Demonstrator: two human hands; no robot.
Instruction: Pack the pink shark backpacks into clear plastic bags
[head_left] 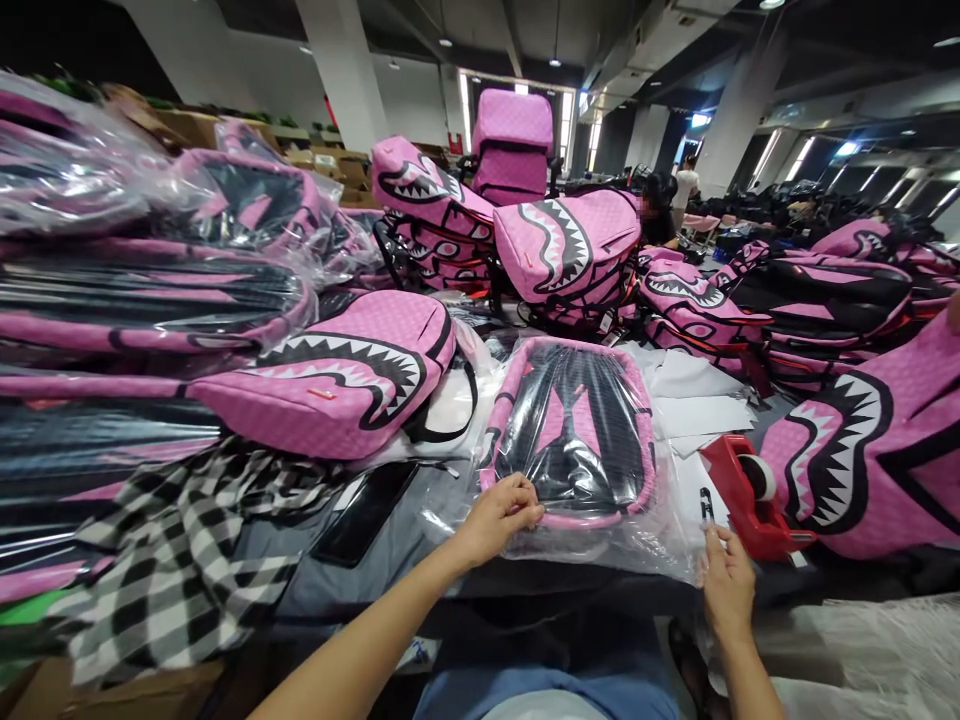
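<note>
A pink-and-black backpack (570, 425) lies with its straps side up inside a clear plastic bag (667, 545) in front of me. My left hand (504, 515) rests at the near left edge of the backpack, its fingers closed on the plastic. At the bag's near right corner, my right hand (726, 580) has its fingers pinched on the bag's edge. Just beyond those fingertips is a small black item (706, 505); I cannot tell whether the hand touches it. Right of it stands a red tape dispenser (754, 500) holding a roll of tape.
Bagged backpacks (150, 295) are piled at left. An unwrapped shark-mouth backpack (337, 375) lies beside a black phone (366, 515) and a checked cloth (195, 545). More backpacks (570, 245) are stacked behind, and another (862, 450) is at right. People are in the background.
</note>
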